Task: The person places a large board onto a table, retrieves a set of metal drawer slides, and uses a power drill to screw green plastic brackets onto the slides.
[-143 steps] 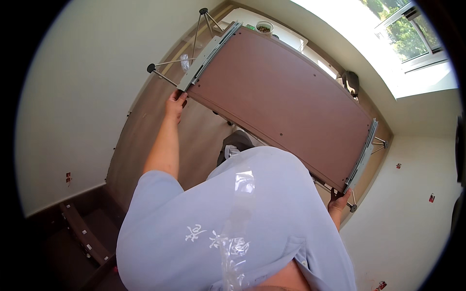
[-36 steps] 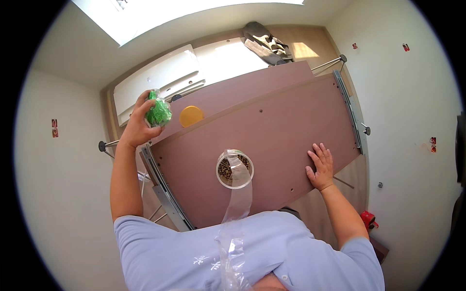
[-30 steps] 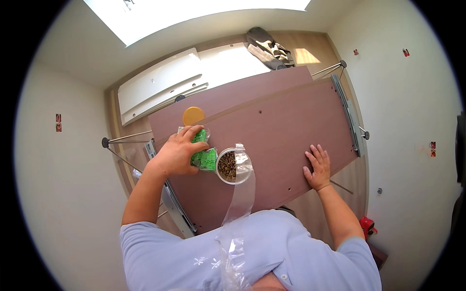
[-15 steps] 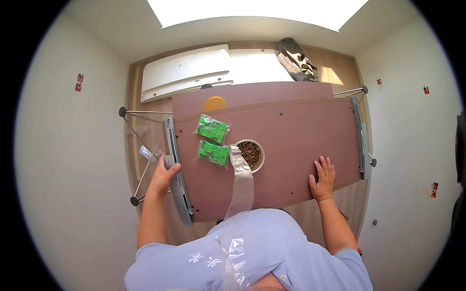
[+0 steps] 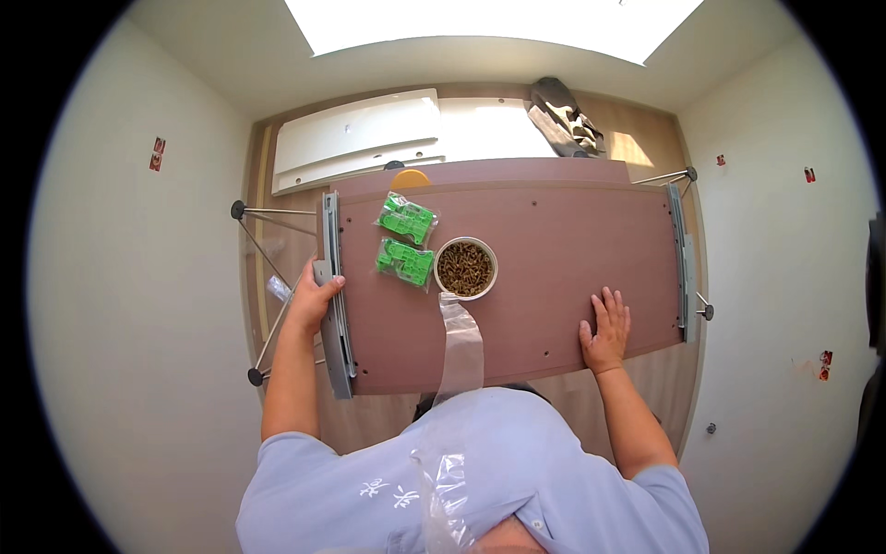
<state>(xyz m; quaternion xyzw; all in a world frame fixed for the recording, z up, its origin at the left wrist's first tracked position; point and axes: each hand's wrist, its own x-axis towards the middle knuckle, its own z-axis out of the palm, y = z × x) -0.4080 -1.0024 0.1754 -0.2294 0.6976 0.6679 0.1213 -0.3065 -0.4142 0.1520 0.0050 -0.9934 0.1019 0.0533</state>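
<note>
A reddish-brown board (image 5: 517,323) spans the space in front of me, with a metal drawer slide along each short side. My left hand (image 5: 315,294) is closed round the left slide (image 5: 336,337), thumb on top and fingers partly hidden. My right hand (image 5: 605,331) lies flat on the board near its front right, fingers stretched out and holding nothing. On the board stand a white bowl (image 5: 496,275) of small brass-coloured screw-like pieces and two clear bags of green plastic parts (image 5: 407,218). A clear plastic strip (image 5: 461,346) runs from beside the bowl to my shirt.
Behind lies another reddish-brown panel (image 5: 544,170) with a partly hidden yellow disc (image 5: 409,179). White panels (image 5: 355,129) and a dark cloth item (image 5: 558,120) are farther back. Thin metal rods with black round ends (image 5: 238,210) stick out at both sides, close to white walls.
The board has slid away from me, more at its left side, carrying the bowl and green bags. It covers more of the yellow disc. Both hands have moved along with it.
</note>
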